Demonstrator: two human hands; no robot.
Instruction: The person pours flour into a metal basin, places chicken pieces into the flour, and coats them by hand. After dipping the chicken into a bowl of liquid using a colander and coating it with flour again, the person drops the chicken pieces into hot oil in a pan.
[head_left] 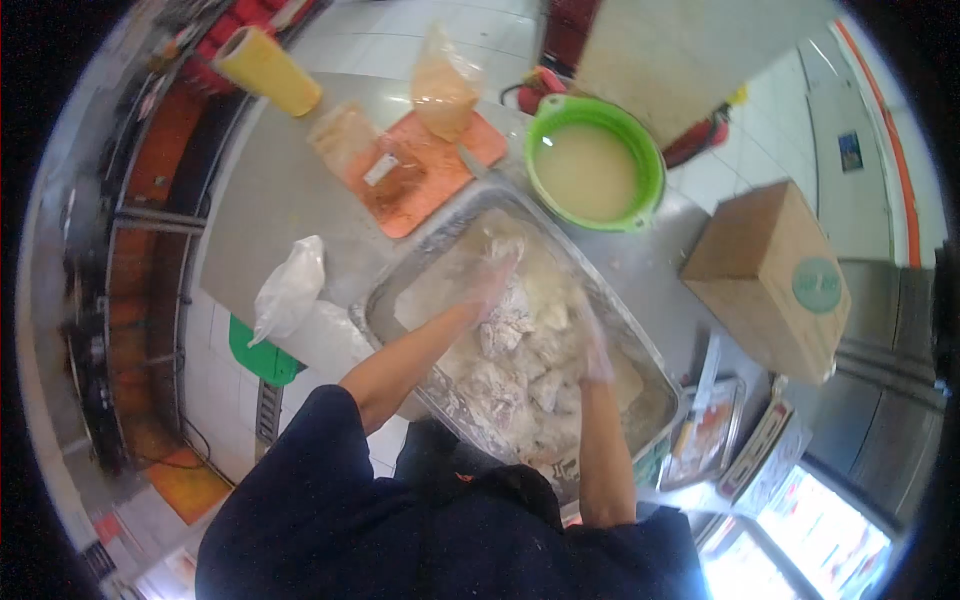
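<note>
At left, a yellow roll and a white plastic bag lie on a metal table. Next comes an orange board bearing a clear bag of tan powder. Centre, a tray holds powder-coated pieces; the left hand is at their far end, the right hand beside them. Both are blurred; I cannot tell whether either grips. Beyond the tray sits a green basin of cloudy liquid; rightmost, a cardboard box.

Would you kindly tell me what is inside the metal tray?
The metal tray holds powder-coated pieces and pale powder, with the left hand and right hand inside; its bottom beneath is hidden.
</note>
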